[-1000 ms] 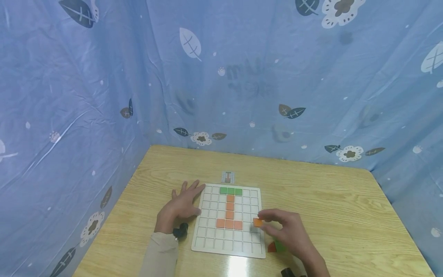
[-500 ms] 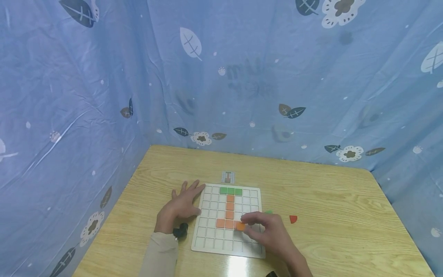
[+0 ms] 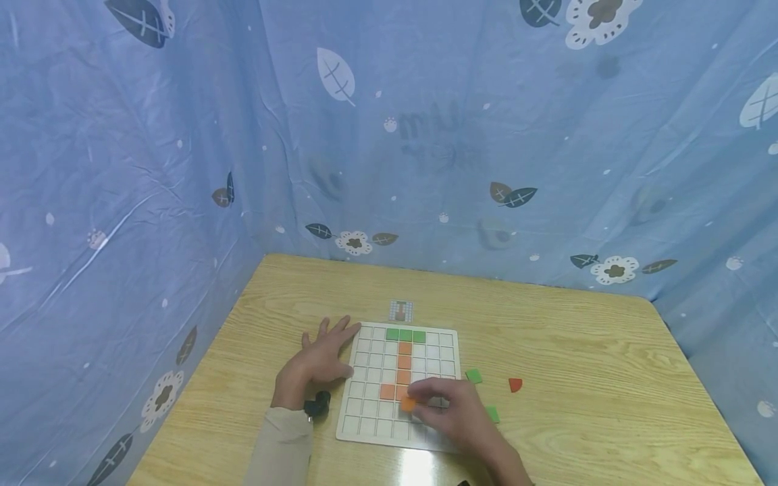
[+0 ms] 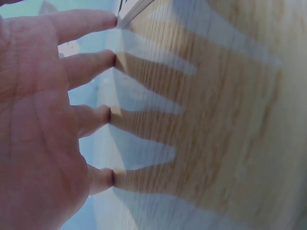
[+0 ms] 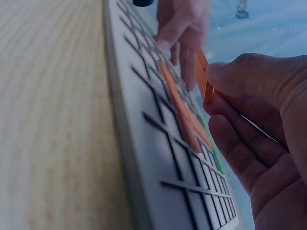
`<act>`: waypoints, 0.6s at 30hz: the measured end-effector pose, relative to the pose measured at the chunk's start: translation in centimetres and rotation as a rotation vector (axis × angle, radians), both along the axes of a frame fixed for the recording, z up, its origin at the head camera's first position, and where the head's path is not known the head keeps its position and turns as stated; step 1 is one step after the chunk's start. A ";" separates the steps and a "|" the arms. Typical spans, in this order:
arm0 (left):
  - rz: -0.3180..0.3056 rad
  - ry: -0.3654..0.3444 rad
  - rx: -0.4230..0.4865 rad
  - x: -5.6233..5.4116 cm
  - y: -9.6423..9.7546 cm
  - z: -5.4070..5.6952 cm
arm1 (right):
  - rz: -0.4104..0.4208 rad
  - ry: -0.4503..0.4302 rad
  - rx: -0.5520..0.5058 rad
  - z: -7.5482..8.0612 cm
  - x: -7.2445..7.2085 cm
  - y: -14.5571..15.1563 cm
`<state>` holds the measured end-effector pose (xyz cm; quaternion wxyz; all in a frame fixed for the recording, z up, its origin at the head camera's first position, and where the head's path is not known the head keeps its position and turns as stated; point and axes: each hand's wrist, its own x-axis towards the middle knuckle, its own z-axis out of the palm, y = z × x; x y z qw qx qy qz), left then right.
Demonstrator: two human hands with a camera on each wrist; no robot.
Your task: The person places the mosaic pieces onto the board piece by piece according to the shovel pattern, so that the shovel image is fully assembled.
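My right hand pinches an orange square tile between thumb and fingers, over the lower middle of a white grid board. In the right wrist view this orange tile stands tilted, apart from the board surface. Three green tiles sit in the board's top row, with a column of orange tiles below. An orange row crosses the column's foot, its right end hidden by my hand. My left hand has its fingers spread, touching the board's left edge; its fingertips touch the wooden table in the left wrist view.
A small pattern card lies beyond the board. Right of the board are two loose green tiles and a red quarter-round piece. A blue patterned cloth hangs behind the table.
My right hand has moved left across the board with the orange tile. Loose green tiles and the red quarter-round piece have come into view behind it. My left hand has stayed put.
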<state>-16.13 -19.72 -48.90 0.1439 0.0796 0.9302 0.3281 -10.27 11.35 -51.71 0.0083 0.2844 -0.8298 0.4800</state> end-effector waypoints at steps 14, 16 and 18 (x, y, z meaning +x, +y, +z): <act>0.011 -0.001 -0.048 0.1 0.1 0.0 | 0.039 0.013 0.046 -0.9 0.5 -0.6; 0.011 0.000 -0.045 0.1 0.0 0.0 | 0.039 0.007 0.058 -0.8 0.5 -0.7; 0.010 0.001 -0.041 0.0 0.0 0.0 | 0.039 0.013 0.076 -0.8 0.5 -0.8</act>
